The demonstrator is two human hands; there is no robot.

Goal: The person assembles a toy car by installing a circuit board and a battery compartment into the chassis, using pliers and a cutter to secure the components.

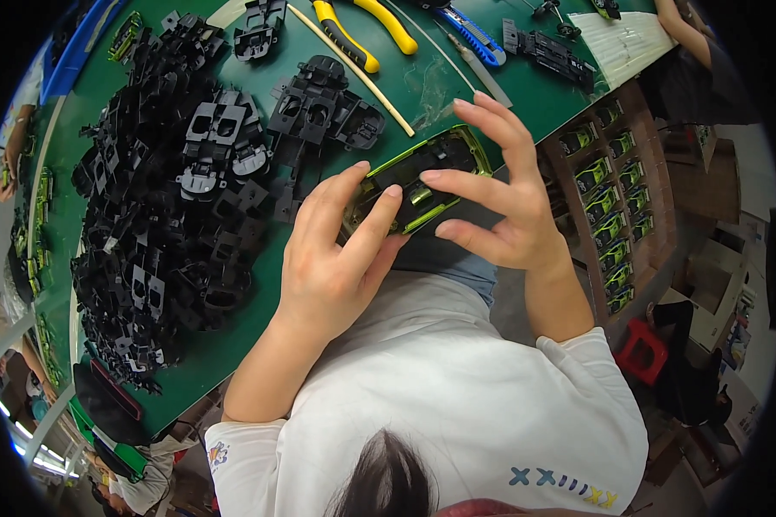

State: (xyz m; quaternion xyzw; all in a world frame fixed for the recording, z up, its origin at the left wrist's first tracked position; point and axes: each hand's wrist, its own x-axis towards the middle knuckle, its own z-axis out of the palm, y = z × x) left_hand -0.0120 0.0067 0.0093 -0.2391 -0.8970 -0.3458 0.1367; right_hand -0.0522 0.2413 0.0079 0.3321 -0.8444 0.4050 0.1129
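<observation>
A toy car body shell [420, 195], bright green with a black insert inside, lies hollow side up between my hands at the table's front edge. My left hand [332, 246] is closed on the shell's left end, with the index finger reaching over the insert. Above the shell's right part, my right hand [513, 202] has its fingers spread. Its index fingertip is at the insert, and its thumb is near the shell's near edge; firm contact cannot be made out.
A large heap of black plastic car parts [155, 215] covers the green table's left side. Yellow-and-black pliers [353, 34], a wooden stick [353, 73], a blue utility knife [474, 36] and a black chassis [547, 56] lie beyond. A brown tray [655, 185] of green toy cars stands right.
</observation>
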